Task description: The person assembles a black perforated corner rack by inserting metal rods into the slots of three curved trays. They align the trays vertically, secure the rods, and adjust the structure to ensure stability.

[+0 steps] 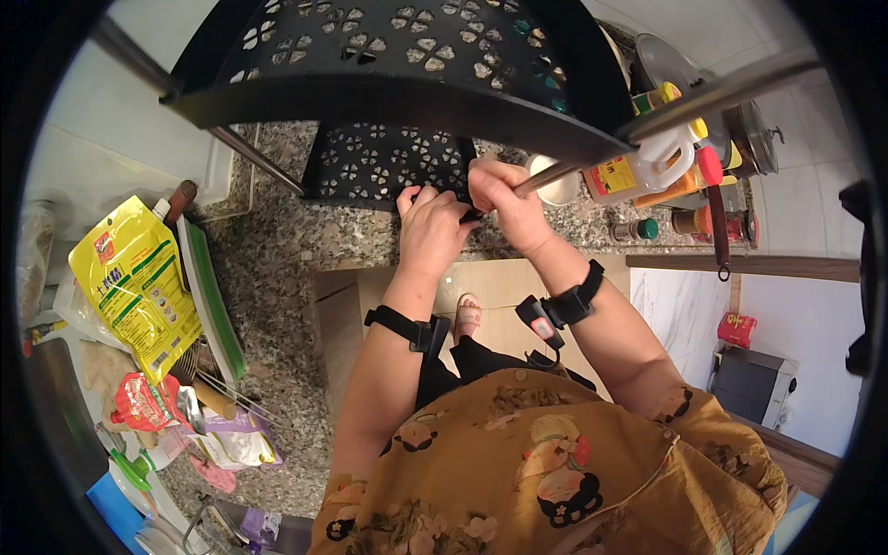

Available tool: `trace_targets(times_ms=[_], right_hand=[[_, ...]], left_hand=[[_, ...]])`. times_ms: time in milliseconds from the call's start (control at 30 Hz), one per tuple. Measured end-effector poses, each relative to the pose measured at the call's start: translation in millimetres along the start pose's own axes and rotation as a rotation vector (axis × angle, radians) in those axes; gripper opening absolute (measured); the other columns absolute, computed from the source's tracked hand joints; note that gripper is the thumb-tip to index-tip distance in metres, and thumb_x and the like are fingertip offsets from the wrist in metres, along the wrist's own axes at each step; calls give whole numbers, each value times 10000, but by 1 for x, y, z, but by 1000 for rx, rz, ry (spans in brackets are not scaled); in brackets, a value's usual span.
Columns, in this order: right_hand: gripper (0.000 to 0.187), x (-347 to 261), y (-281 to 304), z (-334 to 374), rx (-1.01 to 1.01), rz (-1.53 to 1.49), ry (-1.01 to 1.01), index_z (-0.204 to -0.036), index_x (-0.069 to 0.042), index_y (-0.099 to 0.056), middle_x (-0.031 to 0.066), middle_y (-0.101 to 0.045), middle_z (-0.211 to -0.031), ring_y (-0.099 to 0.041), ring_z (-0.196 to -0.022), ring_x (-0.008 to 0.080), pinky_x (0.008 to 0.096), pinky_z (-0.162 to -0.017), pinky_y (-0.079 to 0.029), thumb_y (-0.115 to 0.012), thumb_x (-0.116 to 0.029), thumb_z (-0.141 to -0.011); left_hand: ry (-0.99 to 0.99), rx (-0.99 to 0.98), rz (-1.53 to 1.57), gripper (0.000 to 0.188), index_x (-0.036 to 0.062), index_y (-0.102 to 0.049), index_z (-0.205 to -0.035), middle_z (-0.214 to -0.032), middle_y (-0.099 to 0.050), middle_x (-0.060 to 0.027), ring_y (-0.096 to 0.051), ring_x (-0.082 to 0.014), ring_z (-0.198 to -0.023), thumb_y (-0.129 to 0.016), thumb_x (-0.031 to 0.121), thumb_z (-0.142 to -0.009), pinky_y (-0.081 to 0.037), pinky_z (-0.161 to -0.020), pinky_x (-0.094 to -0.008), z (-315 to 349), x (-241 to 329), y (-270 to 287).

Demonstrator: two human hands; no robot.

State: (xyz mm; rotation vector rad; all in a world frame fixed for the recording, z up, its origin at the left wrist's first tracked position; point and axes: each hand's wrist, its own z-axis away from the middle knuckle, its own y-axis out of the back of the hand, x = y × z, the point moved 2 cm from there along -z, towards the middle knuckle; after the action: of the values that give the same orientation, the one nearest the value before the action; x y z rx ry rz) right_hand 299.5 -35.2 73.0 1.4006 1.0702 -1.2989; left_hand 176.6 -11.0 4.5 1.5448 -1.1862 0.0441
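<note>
A black metal rack has an upper shelf [388, 97] pierced with clover-shaped holes and a smaller-looking lower shelf [388, 157] of the same pattern. Metal poles join the two at the corners. My right hand [509, 203] is closed around the lower end of the right front pole [553, 178], by the lower shelf's corner. Beside it, my left hand [431, 233] grips that shelf's front edge, fingers over the rim and thumb at a small dark part near the corner. The join itself is hidden by my fingers.
Right of the rack stand a white bowl [555, 188], a clear jug [638, 176], a green-capped jar [635, 229] and several bottles. On the left lie a yellow pouch [139, 282], a green-edged board [213, 296], a red pouch [148, 402] and utensils on the speckled counter [282, 277].
</note>
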Motion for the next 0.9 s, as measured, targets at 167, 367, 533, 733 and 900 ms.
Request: trace_targets(times_ms=[167, 367, 533, 733, 900], right_hand=[[516, 9, -6, -1, -15, -78, 94, -623, -77, -351, 9, -370, -576, -345, -527, 120, 284, -499, -265, -437, -321, -1069], [495, 15, -3, -2, -30, -71, 103, -621, -72, -355, 18, -359, -551, -313, -501, 118, 291, -482, -239, -440, -266, -1069], [489, 14, -8, -3, -4, -185, 132, -621, -65, -362, 23, -360, -551, -310, -498, 113, 292, -471, -234, -440, -236, -1071], [477, 24, -9, -3, 82, -203, 244, -623, -66, -361, 13, -347, -547, -283, -474, 110, 293, -470, -234, -428, -207, -1074], [514, 25, 7, -23, 28, -104, 113, -599, -70, -352, 0, -335, -552, -315, -513, 120, 300, -499, -248, -467, -258, -1063]], left_hand=[[18, -32, 32, 163, 121, -756, -796, -815, -649, 3, -592, -210, -900, -840, 194, -676, -361, -1013, -441, -2, -4, 2], [29, -25, 55, 173, 111, -740, -780, -806, -636, 4, -593, -204, -899, -840, 198, -670, -357, -1007, -445, -2, -6, 0], [48, -17, 40, 176, 99, -708, -743, -791, -621, 3, -593, -204, -890, -838, 193, -670, -359, -982, -439, -2, -5, -1], [87, -12, 0, 183, 102, -702, -732, -790, -624, -1, -591, -205, -881, -840, 201, -663, -364, -951, -427, -6, 0, -2], [142, 67, -70, 128, 107, -707, -770, -785, -616, -1, -584, -211, -872, -806, 153, -703, -362, -906, -414, -14, 8, -11]])
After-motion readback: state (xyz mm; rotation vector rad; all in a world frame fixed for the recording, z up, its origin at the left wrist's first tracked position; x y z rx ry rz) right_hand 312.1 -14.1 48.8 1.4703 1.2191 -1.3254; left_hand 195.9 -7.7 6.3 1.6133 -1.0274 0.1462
